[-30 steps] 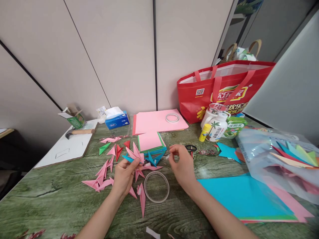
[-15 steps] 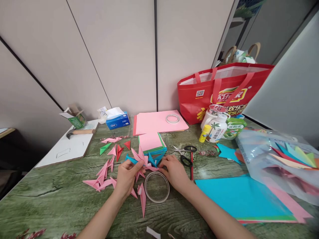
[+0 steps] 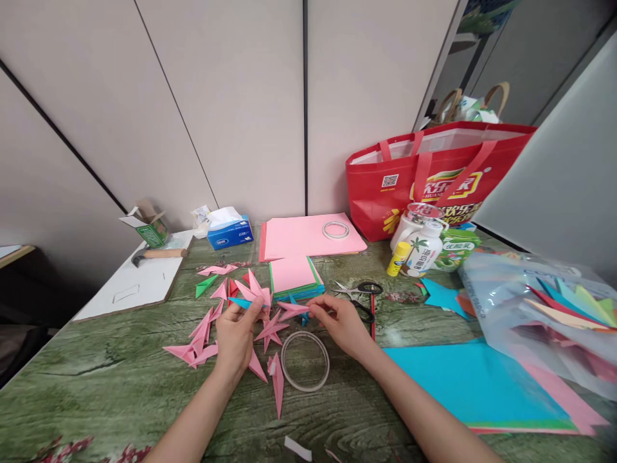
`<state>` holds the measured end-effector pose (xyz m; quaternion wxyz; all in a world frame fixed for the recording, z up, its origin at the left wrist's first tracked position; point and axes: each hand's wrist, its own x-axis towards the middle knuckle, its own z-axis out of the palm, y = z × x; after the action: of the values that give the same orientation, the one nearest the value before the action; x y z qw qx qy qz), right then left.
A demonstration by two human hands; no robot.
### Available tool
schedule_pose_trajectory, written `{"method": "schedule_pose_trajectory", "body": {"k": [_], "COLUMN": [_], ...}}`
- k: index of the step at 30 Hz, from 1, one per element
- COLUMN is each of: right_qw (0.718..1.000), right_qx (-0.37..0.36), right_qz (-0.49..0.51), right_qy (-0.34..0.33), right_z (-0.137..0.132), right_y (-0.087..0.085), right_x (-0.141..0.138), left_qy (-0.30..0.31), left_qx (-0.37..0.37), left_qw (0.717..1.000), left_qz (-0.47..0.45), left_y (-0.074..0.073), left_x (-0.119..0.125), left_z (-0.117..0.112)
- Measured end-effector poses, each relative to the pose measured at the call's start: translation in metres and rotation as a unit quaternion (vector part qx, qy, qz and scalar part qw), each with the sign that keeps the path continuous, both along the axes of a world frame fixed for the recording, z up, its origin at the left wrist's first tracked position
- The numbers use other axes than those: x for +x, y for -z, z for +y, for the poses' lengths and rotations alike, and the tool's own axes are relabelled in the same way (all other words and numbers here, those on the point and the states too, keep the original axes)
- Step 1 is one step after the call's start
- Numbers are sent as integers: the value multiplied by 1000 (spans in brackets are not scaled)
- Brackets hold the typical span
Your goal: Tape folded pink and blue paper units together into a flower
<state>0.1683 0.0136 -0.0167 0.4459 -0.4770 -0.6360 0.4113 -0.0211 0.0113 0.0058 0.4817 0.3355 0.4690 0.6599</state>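
Observation:
My left hand [image 3: 235, 339] is closed on a pink and blue folded paper piece [image 3: 251, 290], pinched between thumb and fingers. My right hand [image 3: 343, 325] pinches the right tip of a pink folded paper strip [image 3: 292, 311]; its other end reaches toward the left hand, and I cannot tell whether the two pieces are joined. Just behind that strip shows a blue folded paper piece [image 3: 304, 317], partly covered. Below the hands lie a pink paper star [image 3: 272, 330], a pink folded crane-like piece [image 3: 276, 386] and a roll of double-sided tape [image 3: 284, 379].
Several pink folded pieces [image 3: 193, 352] lie left of my hands. Beyond are square paper sheets [image 3: 292, 273], scissors [image 3: 365, 288], a tissue box [image 3: 230, 233] and a hammer [image 3: 161, 253]. On the right are a glue stick [image 3: 399, 258], blue sheets [image 3: 472, 386] and a red bag [image 3: 371, 186].
My hands have drawn apart, the left one shifting left with its folded piece. The right now pinches a pink strip drawn out level, and the blue piece there sits behind it.

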Motion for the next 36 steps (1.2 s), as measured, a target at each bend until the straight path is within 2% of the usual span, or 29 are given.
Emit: {"method": "schedule_pose_trajectory", "body": {"k": [2, 4, 6, 7, 8, 10, 12, 13, 14, 16, 20, 26, 29, 32, 36], "right_qw": [997, 988, 977, 969, 961, 943, 925, 917, 910, 898, 884, 867, 866, 869, 871], "right_qx": [-17, -31, -49, -62, -76, -101, -124, -136, -149, -173, -208, -228, -230, -225, -223], "right_qz": [70, 134, 190, 216, 242, 292, 333, 350, 364, 387, 404, 425, 436, 438, 438], "right_qy": [35, 67, 88, 97, 107, 125, 136, 135, 131, 117, 108, 123, 85, 44, 20], "right_z": [0, -1, -1, -1, -2, -2, -2, -1, -1, -1, 1, 3, 3, 2, 0], "right_y": [-4, -9, -13, -15, -16, -17, -17, -16, -15, -13, -7, -3, -5, -6, -6], "right_x": [-1, -1, -1, -2, -2, -2, -2, -2, -2, -2, -3, -3, -3, -2, -2], "left_qy": [-39, -74, -96, -98, -92, -36, 61, 85, 100, 100, 75, 38, 0, -39, -1], "left_qx": [26, 45, 75, 105, 150, 278, 397, 430, 449, 461, 450, 383, 330, 244, 89], "left_qw": [999, 995, 981, 963, 932, 846, 746, 707, 679, 658, 683, 759, 815, 879, 953], "left_qz": [1, 44, 153, 230, 316, 454, 532, 554, 572, 587, 571, 525, 475, 408, 290], "left_y": [-2, -3, -3, -3, -2, 1, 6, 8, 10, 13, 10, 4, -1, -6, -7], "left_x": [-3, -6, -7, -7, -6, -4, -3, -3, -3, -3, -5, -2, 4, 9, 10], "left_z": [3, 4, 0, -3, -8, -18, -28, -31, -34, -36, -32, -28, -27, -24, -17]}}
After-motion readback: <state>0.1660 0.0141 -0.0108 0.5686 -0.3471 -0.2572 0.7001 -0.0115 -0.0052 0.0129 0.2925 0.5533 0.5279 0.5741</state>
